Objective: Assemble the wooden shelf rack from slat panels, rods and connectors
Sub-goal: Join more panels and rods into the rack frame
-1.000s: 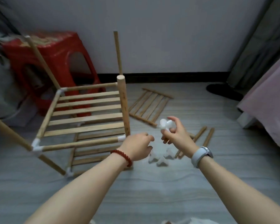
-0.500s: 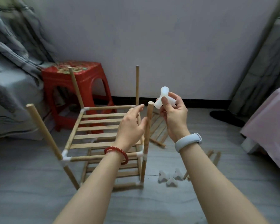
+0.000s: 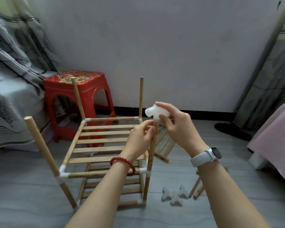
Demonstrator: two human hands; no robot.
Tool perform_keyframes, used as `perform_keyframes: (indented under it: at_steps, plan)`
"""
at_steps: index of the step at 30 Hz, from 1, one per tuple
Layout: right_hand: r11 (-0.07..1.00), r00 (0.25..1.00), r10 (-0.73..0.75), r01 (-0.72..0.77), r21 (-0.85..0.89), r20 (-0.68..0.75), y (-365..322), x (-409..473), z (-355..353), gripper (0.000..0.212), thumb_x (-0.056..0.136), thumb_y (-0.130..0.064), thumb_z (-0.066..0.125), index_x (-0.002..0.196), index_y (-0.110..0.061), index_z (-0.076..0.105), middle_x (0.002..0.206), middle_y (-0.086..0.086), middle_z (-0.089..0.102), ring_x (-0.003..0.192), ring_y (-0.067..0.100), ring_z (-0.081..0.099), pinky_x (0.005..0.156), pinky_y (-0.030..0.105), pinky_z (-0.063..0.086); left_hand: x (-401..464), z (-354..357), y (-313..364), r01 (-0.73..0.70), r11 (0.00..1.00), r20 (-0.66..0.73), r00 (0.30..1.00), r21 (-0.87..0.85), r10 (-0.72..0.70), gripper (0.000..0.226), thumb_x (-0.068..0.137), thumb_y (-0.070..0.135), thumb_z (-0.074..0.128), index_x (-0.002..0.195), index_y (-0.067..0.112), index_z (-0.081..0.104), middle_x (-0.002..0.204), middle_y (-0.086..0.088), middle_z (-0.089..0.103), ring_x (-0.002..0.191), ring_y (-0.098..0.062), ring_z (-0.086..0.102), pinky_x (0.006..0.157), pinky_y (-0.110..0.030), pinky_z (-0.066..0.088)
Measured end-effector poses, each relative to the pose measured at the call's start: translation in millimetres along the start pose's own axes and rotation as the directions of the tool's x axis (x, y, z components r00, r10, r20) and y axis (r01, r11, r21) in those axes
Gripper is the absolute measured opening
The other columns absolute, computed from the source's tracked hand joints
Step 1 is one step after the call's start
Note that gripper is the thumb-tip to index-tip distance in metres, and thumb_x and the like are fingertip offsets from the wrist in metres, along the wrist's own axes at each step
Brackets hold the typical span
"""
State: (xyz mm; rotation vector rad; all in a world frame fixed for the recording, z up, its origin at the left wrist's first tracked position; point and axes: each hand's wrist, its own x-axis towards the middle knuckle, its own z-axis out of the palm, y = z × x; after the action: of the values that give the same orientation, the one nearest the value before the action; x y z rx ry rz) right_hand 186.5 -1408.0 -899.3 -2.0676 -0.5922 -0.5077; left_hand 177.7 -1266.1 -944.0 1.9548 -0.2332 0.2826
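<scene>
The wooden rack (image 3: 104, 142) stands on the floor with two slat shelves joined by white connectors and upright rods at its corners. My left hand (image 3: 139, 139) grips the near right upright rod (image 3: 150, 158) just below its top. My right hand (image 3: 174, 124) holds a white three-way connector (image 3: 155, 112) seated on that rod's top end. Three loose white connectors (image 3: 174, 195) lie on the floor by the rack's right foot. A spare slat panel (image 3: 164, 142) lies flat behind my hands, and loose rods (image 3: 196, 186) lie to the right.
A red plastic stool (image 3: 77, 102) stands behind the rack by the wall. Grey patterned fabric (image 3: 11, 79) drapes on the left. A pink-covered bed (image 3: 275, 139) edges in on the right, a dark object (image 3: 232, 130) on the floor beside it.
My right hand brought the white connector down onto the top of the near right rod. My left hand closed around that rod. The view tilted up slightly.
</scene>
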Motion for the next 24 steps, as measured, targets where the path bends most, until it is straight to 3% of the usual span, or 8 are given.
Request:
perform_keyframes:
  at_steps: [3, 6, 9, 13, 16, 19, 21, 24]
  plan:
    - [0.998, 1.000, -0.023, 0.022, -0.054, -0.014, -4, 1, 4, 0.035, 0.093, -0.015, 0.056, 0.126, -0.025, 0.057, 0.097, -0.001, 0.065, 0.066, 0.001, 0.051, 0.071, 0.020, 0.046, 3, -1, -1, 0.015, 1.000, 0.002, 1.000, -0.014, -0.015, 0.024, 0.097, 0.022, 0.050, 0.120, 0.024, 0.058, 0.094, 0.009, 0.067, 0.089, 0.001, 0.063, 0.068, -0.007, 0.048]
    - [0.999, 0.999, 0.019, -0.018, 0.029, -0.033, -2, 3, 4, 0.029, 0.090, -0.016, 0.060, 0.118, -0.022, 0.058, 0.099, -0.002, 0.061, 0.070, 0.001, 0.051, 0.067, 0.010, 0.040, 2, 0, -1, 0.015, 1.000, 0.027, 1.000, -0.025, -0.014, 0.024, 0.098, 0.022, 0.050, 0.119, 0.028, 0.058, 0.099, 0.005, 0.069, 0.093, -0.002, 0.063, 0.072, -0.009, 0.048]
    - [0.994, 1.000, 0.014, -0.012, 0.104, -0.014, -2, 6, 4, 0.027, 0.088, -0.012, 0.063, 0.114, -0.020, 0.059, 0.107, 0.000, 0.061, 0.078, 0.004, 0.053, 0.069, 0.010, 0.042, 3, -1, -2, 0.009, 0.999, 0.052, 0.999, -0.041, -0.007, 0.021, 0.097, 0.022, 0.050, 0.111, 0.036, 0.055, 0.101, 0.004, 0.070, 0.096, -0.004, 0.064, 0.080, -0.016, 0.050]
    - [0.978, 0.993, 0.042, -0.063, 0.197, 0.113, -3, 11, -5, 0.031, 0.090, -0.018, 0.062, 0.119, -0.028, 0.060, 0.107, -0.007, 0.063, 0.081, 0.005, 0.058, 0.072, 0.015, 0.046, 7, -6, -2, 0.022, 0.999, 0.064, 0.998, -0.050, -0.019, 0.023, 0.097, 0.022, 0.051, 0.116, 0.032, 0.057, 0.100, 0.003, 0.071, 0.096, -0.005, 0.065, 0.082, -0.018, 0.049]
    - [0.955, 0.964, 0.049, -0.122, 0.272, 0.260, -1, 10, -13, 0.038, 0.094, -0.015, 0.056, 0.130, -0.024, 0.054, 0.115, -0.008, 0.063, 0.099, 0.008, 0.060, 0.084, 0.018, 0.048, 7, -6, -3, 0.035, 0.998, 0.081, 0.996, -0.060, -0.030, 0.026, 0.097, 0.021, 0.051, 0.122, 0.026, 0.058, 0.100, 0.004, 0.071, 0.097, -0.003, 0.064, 0.082, -0.014, 0.047]
    - [0.877, 0.920, 0.047, -0.225, 0.424, 0.390, 5, 10, -25, 0.041, 0.095, -0.013, 0.051, 0.135, -0.022, 0.050, 0.131, -0.001, 0.058, 0.119, 0.023, 0.055, 0.104, 0.041, 0.042, 7, -7, -4, 0.035, 0.998, 0.117, 0.993, -0.046, -0.029, 0.027, 0.098, 0.021, 0.049, 0.123, 0.025, 0.059, 0.099, 0.007, 0.070, 0.096, 0.001, 0.062, 0.077, -0.008, 0.045]
    - [0.835, 0.892, 0.045, -0.282, 0.473, 0.451, 6, 11, -29, 0.043, 0.090, -0.021, 0.052, 0.133, -0.027, 0.049, 0.133, -0.002, 0.056, 0.119, 0.031, 0.054, 0.103, 0.049, 0.041, 7, -8, -4, 0.038, 0.998, 0.129, 0.991, -0.044, -0.032, 0.027, 0.098, 0.020, 0.049, 0.122, 0.024, 0.060, 0.099, 0.009, 0.069, 0.095, 0.004, 0.061, 0.074, -0.003, 0.044]
    - [0.848, 0.913, 0.047, -0.251, 0.467, 0.406, 4, 13, -22, 0.046, 0.083, -0.023, 0.058, 0.128, -0.033, 0.050, 0.118, -0.002, 0.055, 0.096, 0.014, 0.056, 0.089, 0.032, 0.048, 8, -8, -4, 0.033, 0.999, 0.134, 0.991, -0.040, -0.028, 0.025, 0.098, 0.022, 0.049, 0.119, 0.026, 0.061, 0.100, 0.008, 0.069, 0.096, 0.005, 0.061, 0.074, -0.006, 0.044]
